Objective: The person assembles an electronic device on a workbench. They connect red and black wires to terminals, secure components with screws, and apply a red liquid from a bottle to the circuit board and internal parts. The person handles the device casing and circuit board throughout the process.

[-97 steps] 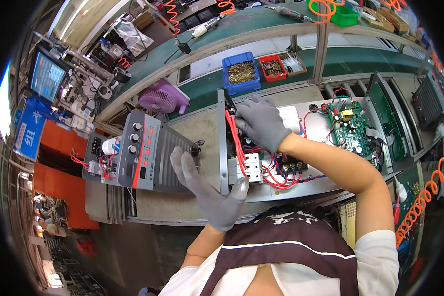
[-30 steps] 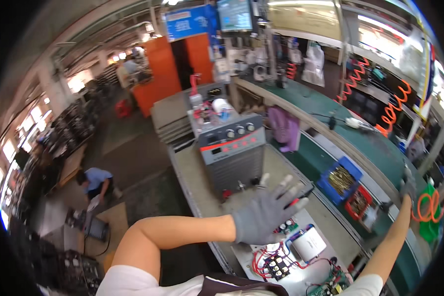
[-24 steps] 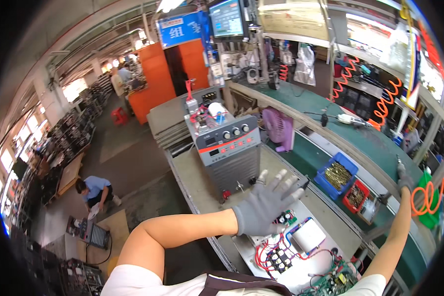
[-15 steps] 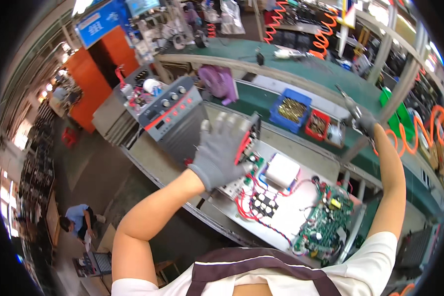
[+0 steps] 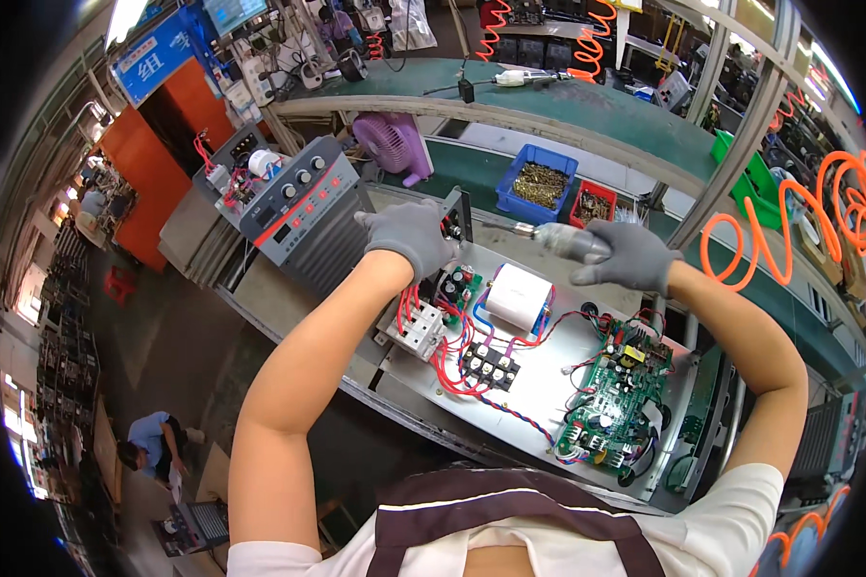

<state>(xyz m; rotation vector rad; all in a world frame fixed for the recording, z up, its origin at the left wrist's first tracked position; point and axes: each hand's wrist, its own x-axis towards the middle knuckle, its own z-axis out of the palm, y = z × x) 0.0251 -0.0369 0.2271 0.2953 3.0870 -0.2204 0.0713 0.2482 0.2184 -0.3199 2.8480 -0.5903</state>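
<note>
My left hand (image 5: 406, 238), in a grey glove, is closed at the dark upright panel (image 5: 459, 217) on the far left end of an open metal chassis (image 5: 539, 409). Its fingers bend over the panel and partly hide it. My right hand (image 5: 633, 256), gloved likewise, wraps around a power screwdriver (image 5: 570, 242) whose bit points left toward the panel. Inside the chassis are a white cylindrical part (image 5: 519, 296), a black terminal block (image 5: 489, 366), a white switch block (image 5: 417, 333), red wires and a green circuit board (image 5: 618, 399).
Beyond the chassis stand a blue bin of screws (image 5: 537, 183), a red bin (image 5: 594, 205) and a purple fan (image 5: 391, 144). A finished-looking grey machine (image 5: 303, 207) sits at left. Orange coiled hoses (image 5: 755, 245) hang at right beside a metal post (image 5: 741, 135). Another person (image 5: 154, 442) crouches at lower left.
My right hand has brought the screwdriver leftward from the far right to above the chassis. My left hand's spread fingers have bent, and the hand has shifted toward the panel's far end.
</note>
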